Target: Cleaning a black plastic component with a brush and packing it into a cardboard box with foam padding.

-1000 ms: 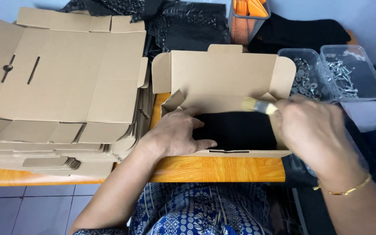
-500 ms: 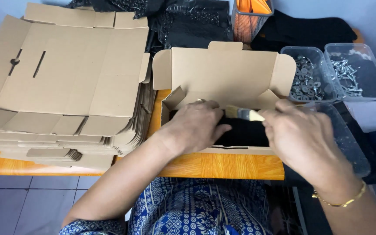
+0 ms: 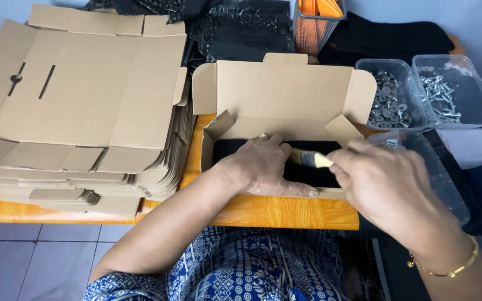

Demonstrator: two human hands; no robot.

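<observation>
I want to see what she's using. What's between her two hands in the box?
In the head view, a small paintbrush with a pale wooden handle spans the gap between the left hand and right hand, over the black lining of the open cardboard box.

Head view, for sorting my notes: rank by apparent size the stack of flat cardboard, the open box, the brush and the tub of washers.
1. Stack of flat cardboard, largest.
2. Open box.
3. Tub of washers.
4. Brush, smallest, though the right hand hides most of it.
</observation>
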